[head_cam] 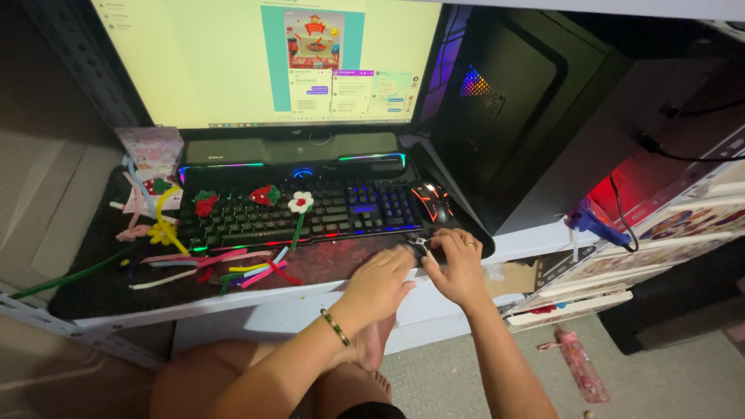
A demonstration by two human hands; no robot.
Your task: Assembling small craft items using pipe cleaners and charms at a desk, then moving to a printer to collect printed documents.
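Seen from above, two hands meet at the front edge of a dark table: the left hand (382, 281) lies flat and half open, holding nothing; the right hand (456, 265) curls around a small metal tool (419, 243), likely mid-cut, which calls for a steady grip. Coloured pipe cleaners (233, 268) lie left of them, and pipe-cleaner flowers (299, 203) rest on a backlit keyboard (310, 209). A pink patterned packet (151, 151) stands at far left
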